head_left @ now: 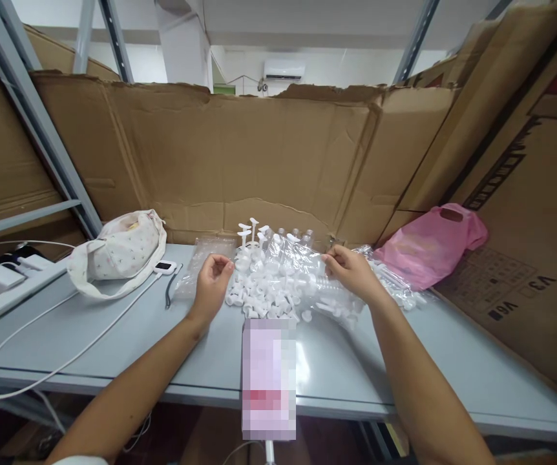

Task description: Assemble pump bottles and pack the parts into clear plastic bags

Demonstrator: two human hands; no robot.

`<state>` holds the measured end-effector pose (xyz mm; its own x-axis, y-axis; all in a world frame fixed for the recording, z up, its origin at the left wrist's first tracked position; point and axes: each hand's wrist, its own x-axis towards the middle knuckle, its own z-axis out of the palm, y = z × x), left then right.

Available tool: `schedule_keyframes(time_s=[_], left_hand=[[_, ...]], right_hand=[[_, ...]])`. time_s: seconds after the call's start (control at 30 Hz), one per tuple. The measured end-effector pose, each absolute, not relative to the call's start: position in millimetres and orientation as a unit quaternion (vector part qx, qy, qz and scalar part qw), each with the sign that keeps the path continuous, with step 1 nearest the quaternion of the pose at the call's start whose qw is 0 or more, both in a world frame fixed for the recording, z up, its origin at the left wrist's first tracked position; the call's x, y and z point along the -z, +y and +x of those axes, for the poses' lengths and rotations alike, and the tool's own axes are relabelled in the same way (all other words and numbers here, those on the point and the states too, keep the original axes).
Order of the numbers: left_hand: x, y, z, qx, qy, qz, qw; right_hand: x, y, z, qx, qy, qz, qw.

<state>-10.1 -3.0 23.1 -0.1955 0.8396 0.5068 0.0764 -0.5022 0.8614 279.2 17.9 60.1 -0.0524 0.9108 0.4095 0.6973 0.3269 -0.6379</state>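
My right hand [349, 268] pinches the edge of a clear plastic bag [315, 261], which spreads over the middle of the pile and has small white and clear parts under or inside it. Curled fingers close my left hand [213, 287] at the left side of the pile; whether something small is between thumb and fingers cannot be seen. Between the hands lies a heap of small white plastic caps [271, 300]. White pump-like pieces [244, 232] stand upright behind it, and several clear bottles [296, 233] show at the back.
A flat clear plastic pack [196, 271] lies left of the heap. A pink bag [433, 248] rests on the right, a patterned cloth bag [118, 248] on the left. A white cable [99, 345] and power strip [26, 290] occupy the left side. Cardboard [240, 155] walls the table [201, 365]. A blurred phone-like object [269, 378] covers the front centre.
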Motion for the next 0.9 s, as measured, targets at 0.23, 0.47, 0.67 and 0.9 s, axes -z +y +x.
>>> schedule_keyframes(time_s=[0.23,0.47,0.67,0.9], left_hand=[[-23.0,-8.6,-7.6,-0.578,0.363,0.657,0.32],[-26.5,3.3,-17.3,-0.439,0.369,0.548,0.609],[-36.4,-9.5,-16.9,-0.343,0.285,0.575,0.686],[-32.9,-6.1,-19.7,-0.279,0.274,0.674,0.626]], right_hand=[[-60.6,5.6,265.1,-0.073,-0.769,-0.545,0.325],[-60.0,-6.2,250.0,-0.034,-0.808,-0.508,0.295],[-59.4,-12.6,242.6,-0.018,-0.829,-0.471,0.301],[-58.8,-20.2,236.6,0.12,-0.847,-0.386,0.345]])
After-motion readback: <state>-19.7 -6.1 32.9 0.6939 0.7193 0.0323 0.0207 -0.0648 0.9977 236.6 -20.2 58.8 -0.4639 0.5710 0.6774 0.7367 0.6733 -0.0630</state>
